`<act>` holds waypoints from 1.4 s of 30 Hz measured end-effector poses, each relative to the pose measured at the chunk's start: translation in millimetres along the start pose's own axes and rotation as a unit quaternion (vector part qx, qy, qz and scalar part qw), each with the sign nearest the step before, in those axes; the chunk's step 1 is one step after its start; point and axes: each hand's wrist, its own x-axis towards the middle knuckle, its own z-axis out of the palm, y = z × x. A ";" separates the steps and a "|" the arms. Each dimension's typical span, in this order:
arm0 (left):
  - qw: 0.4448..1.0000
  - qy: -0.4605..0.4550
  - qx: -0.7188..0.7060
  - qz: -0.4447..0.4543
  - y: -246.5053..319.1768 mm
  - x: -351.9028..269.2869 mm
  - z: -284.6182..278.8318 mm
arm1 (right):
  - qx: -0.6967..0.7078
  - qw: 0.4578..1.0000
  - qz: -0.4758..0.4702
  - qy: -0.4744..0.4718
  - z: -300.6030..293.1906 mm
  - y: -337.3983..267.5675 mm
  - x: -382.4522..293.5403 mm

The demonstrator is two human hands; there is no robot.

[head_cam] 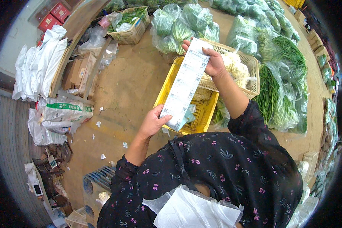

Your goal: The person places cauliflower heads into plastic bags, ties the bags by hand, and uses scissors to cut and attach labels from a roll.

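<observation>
A long white strip of printed labels (185, 82) is stretched slantwise between my hands. My left hand (153, 121) pinches its lower end, thumb on top. The upper end lies in my right hand (212, 61), with the thumb over the face and fingertips showing past the far edge. Under the strip stands a yellow plastic crate (206, 119), where a pale blue-green piece (190, 114) and some bagged cauliflower (201, 94) show. A cream plastic basket (252, 68) with bagged cauliflower florets (237, 68) overlaps the crate's far end, partly behind my right forearm.
Bagged leafy greens (185, 25) lie beyond the crates. Bundles of long green stalks (269, 94) in plastic are on the right. At left, white sacks (42, 65) lean by a wooden shelf with cardboard (78, 71). Paper scraps (103, 156) dot the floor near a blue-grey crate (98, 178).
</observation>
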 end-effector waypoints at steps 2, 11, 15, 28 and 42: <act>1.000 -0.005 0.010 -0.015 -7.6 -2.6 -4.8 | 0.003 1.000 -0.002 0.001 -1.6 -0.2 -0.7; 0.998 -0.009 0.032 -0.048 -14.3 -19.2 -14.4 | -0.005 1.000 -0.006 0.002 0.6 -2.4 -1.4; 0.997 -0.016 0.034 -0.064 -19.5 -26.7 -19.5 | -0.020 1.000 -0.011 -0.002 -1.0 -3.2 -1.3; 0.996 -0.033 0.037 -0.073 -37.4 -42.9 -29.9 | -0.015 1.000 -0.005 -0.002 11.7 6.1 -3.2; 0.981 -0.153 0.027 -0.115 -68.5 -19.8 -59.0 | 0.006 0.999 0.036 0.004 54.4 66.7 -12.7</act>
